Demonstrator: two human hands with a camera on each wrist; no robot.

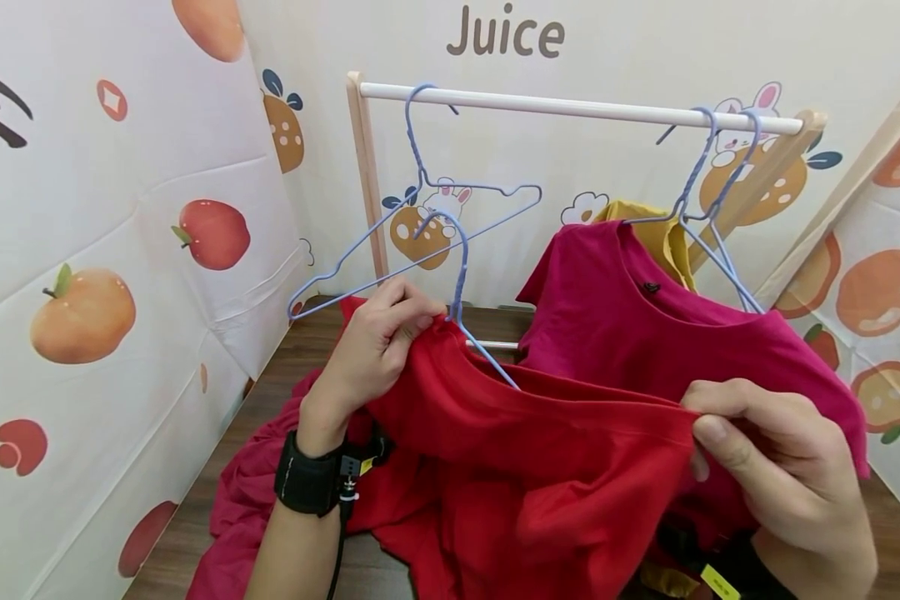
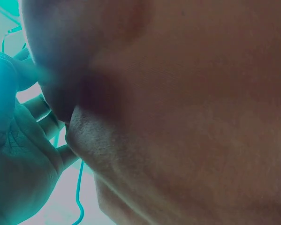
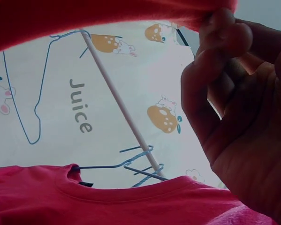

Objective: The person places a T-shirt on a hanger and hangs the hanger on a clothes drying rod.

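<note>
A red shirt (image 1: 495, 450) is stretched between both hands in the head view, its neckline pulled wide. My left hand (image 1: 378, 342) pinches the neckline at the left, beside the neck of a blue wire hanger (image 1: 462, 283). One arm of that hanger goes down into the shirt's opening; the rest is hidden by cloth. At the other end, my right hand (image 1: 772, 458) pinches the neckline between thumb and forefinger. In the right wrist view that hand (image 3: 243, 93) grips the red edge at the top. Close, blurred surfaces fill most of the left wrist view.
A clothes rack (image 1: 570, 104) stands behind, with a bare blue hanger (image 1: 420, 233) at its left. A magenta T-shirt (image 1: 607, 308) and a yellow garment (image 1: 645, 229) hang at its right. Magenta cloth (image 1: 258, 483) lies on the wooden table (image 1: 217, 454) at left.
</note>
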